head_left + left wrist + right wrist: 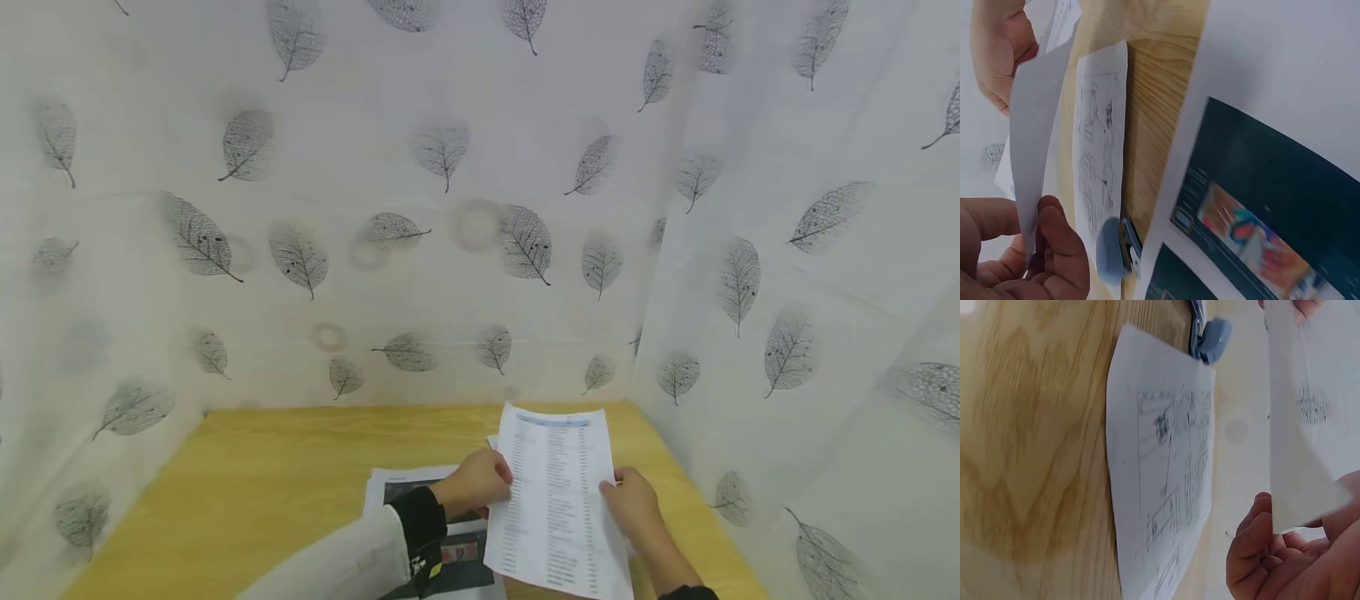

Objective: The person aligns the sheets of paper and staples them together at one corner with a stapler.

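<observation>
Printed list is up in the air over the worktop, carried between both hands, with its text facing my head view. Columns of small print run down it beneath a pale blue band near the top edge; I can't read the words. On its left edge I have the left hand, whose fingers are bent in and pinch the paper, with next to no gap between them and the thumb. On the opposite edge the right hand has a similar pinch, its fingers curled at the margin. From the wrist views I see the paper bowing between those two grips, and I can't tell whether it is one sheet or several.

Lower down, a diagram sheet lies on the worktop, apart from the held paper, showing line drawings and tiny lettering. A blue-grey stapler sits at one end of it; whether it rests on the paper or just beside it, I can't make out. Overlapping picture pages with dark panels lie to the left, partly hidden by the left forearm. Behind the worktop I see a leaf-patterned curtain.
</observation>
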The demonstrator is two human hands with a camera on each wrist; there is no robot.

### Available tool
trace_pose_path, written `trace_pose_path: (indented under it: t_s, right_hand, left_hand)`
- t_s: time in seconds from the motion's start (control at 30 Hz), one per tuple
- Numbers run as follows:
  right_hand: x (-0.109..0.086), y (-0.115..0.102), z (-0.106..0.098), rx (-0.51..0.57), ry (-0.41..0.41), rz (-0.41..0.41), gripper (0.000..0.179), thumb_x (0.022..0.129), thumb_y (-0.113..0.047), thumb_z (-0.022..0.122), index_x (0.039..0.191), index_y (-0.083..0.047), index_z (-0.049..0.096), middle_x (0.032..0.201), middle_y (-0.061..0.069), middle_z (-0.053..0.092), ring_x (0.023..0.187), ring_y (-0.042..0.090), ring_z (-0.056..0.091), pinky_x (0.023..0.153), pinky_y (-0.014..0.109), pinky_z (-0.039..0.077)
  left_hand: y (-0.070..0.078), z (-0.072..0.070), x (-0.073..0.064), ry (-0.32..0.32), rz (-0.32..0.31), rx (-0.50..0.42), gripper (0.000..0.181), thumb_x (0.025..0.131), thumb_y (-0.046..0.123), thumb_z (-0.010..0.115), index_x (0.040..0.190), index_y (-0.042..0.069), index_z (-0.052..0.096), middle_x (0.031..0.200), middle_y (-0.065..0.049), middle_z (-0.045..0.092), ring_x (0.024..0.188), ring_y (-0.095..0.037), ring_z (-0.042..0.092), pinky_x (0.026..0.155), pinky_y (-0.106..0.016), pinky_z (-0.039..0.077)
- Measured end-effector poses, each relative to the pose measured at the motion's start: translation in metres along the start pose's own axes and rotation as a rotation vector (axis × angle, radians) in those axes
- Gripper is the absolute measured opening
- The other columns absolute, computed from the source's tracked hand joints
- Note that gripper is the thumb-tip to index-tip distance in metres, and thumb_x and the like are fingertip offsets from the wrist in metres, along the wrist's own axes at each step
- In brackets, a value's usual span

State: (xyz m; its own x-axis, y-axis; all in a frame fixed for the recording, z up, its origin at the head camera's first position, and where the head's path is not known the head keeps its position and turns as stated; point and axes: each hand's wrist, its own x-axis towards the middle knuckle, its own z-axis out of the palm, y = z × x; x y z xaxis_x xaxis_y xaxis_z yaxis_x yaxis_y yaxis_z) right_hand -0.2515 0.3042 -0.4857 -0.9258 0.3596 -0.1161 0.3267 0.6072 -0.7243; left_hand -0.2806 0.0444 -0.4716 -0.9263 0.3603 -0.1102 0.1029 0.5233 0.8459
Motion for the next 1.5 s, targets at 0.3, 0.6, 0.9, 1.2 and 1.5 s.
trace_pose_path:
  t_s: [0.3, 0.6, 0.9, 1.2, 1.5]
  right_hand:
    - [-0.008, -0.026, 0.033, 0.013, -0.091, -0.110, 0.041, 0.098, -0.015, 0.060, 0.128, 0.012, 0.054, 0.107, 0.022, 0.065, 0.087, 0.026, 0.064, 0.064, 0.033, 0.053]
    - [-0.020, -0.051, 0.068, -0.013, -0.189, -0.158, 0.037, 0.096, -0.015, 0.063, 0.124, 0.009, 0.057, 0.099, 0.014, 0.065, 0.082, 0.021, 0.063, 0.067, 0.033, 0.054]
    - [-0.038, -0.071, 0.099, -0.108, -0.251, -0.211, 0.028, 0.094, -0.014, 0.066, 0.114, 0.005, 0.062, 0.092, 0.008, 0.065, 0.077, 0.018, 0.062, 0.067, 0.033, 0.052]
    - [-0.053, -0.074, 0.120, -0.185, -0.314, -0.274, 0.021, 0.091, -0.014, 0.068, 0.104, 0.001, 0.063, 0.082, 0.005, 0.063, 0.069, 0.017, 0.060, 0.063, 0.032, 0.051]
    - [-0.061, -0.077, 0.136, -0.404, -0.321, -0.224, 0.026, 0.087, -0.020, 0.075, 0.106, -0.005, 0.065, 0.087, 0.005, 0.065, 0.074, 0.019, 0.059, 0.070, 0.040, 0.051]
  left_hand:
    - [-0.020, -0.039, -0.034, 0.014, -0.049, 0.028, 0.013, 0.081, -0.001, 0.073, 0.084, 0.003, 0.060, 0.080, -0.011, 0.062, 0.064, -0.024, 0.067, 0.050, -0.040, 0.058]
    - [-0.045, -0.068, -0.061, 0.018, -0.146, 0.076, 0.015, 0.080, 0.000, 0.076, 0.081, 0.006, 0.061, 0.075, -0.009, 0.061, 0.058, -0.021, 0.062, 0.047, -0.035, 0.056]
    - [-0.067, -0.094, -0.088, -0.014, -0.213, 0.138, 0.015, 0.081, 0.007, 0.079, 0.077, 0.009, 0.065, 0.071, -0.006, 0.061, 0.059, -0.018, 0.057, 0.046, -0.030, 0.050]
    - [-0.079, -0.107, -0.119, -0.081, -0.233, 0.123, 0.014, 0.082, 0.009, 0.079, 0.076, 0.009, 0.066, 0.071, -0.005, 0.065, 0.060, -0.018, 0.063, 0.051, -0.032, 0.049]
    - [-0.086, -0.105, -0.128, -0.115, -0.255, 0.160, 0.017, 0.082, 0.011, 0.079, 0.073, 0.010, 0.065, 0.070, -0.004, 0.064, 0.059, -0.017, 0.060, 0.049, -0.030, 0.043]
